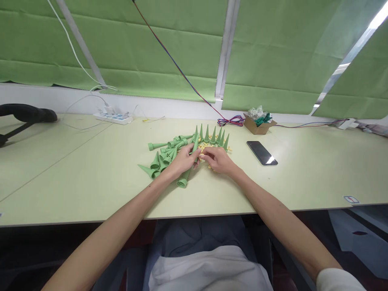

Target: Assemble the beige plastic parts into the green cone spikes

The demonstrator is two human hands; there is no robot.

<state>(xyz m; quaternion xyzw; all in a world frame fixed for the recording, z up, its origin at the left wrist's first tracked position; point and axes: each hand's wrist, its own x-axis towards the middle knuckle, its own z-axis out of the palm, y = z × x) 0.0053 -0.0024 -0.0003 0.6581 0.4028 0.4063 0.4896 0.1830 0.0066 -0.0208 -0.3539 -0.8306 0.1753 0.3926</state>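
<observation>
Two hands [183, 160] [220, 160]: left grasps green cone [196, 144], right's hold unclear; box [263, 129] holds crumpled plastic [255, 112].

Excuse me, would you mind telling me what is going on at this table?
A person's left hand holds a green cone, with the right hand close beside it; whether that hand pinches anything is hard to tell. Small yellow pieces lie just beyond the hands, near a row of upright green cones. A loose pile of green pieces sits to the left.
</observation>
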